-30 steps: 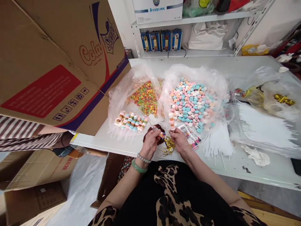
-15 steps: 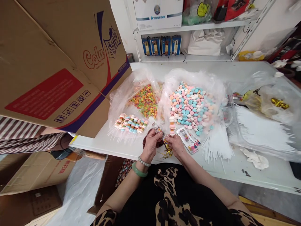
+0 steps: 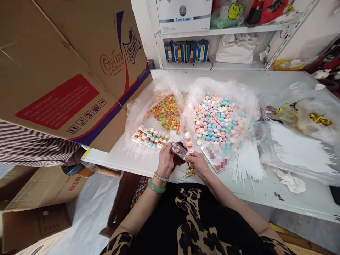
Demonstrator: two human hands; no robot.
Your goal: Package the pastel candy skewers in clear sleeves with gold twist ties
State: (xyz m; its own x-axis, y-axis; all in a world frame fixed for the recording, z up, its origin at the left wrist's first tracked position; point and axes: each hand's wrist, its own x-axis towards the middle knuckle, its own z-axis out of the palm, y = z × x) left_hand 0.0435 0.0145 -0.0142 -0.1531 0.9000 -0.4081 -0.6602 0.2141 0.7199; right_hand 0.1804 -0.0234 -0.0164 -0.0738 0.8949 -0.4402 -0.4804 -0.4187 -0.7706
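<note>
My left hand (image 3: 166,161) is closed on a small printed clear plastic bag (image 3: 179,150), stretched between both hands. In my right hand (image 3: 198,163) a candy skewer (image 3: 189,142) stands upright, stacked with pastel and orange candies; its fingertips also touch the bag's edge. Below the hands lie gold twist ties (image 3: 189,172). Several finished candy skewers (image 3: 150,137) are piled to the left on the table. Beside my right hand rests a stack of printed bags (image 3: 215,161), partly pixelated. Behind the hands, one plastic sack holds coloured candy rings (image 3: 167,111) and another holds pastel candy discs (image 3: 215,118).
White sticks (image 3: 245,164) lie right of the printed bags, with more sticks (image 3: 297,145) in a plastic bag farther right. A large cardboard box (image 3: 66,71) leans over the table's left side. Metal shelving (image 3: 233,30) stands behind the white table (image 3: 268,200).
The small bag has been pulled out wider between my hands and tilted. The skewer in my right hand has shifted slightly left. The view has turned a little.
</note>
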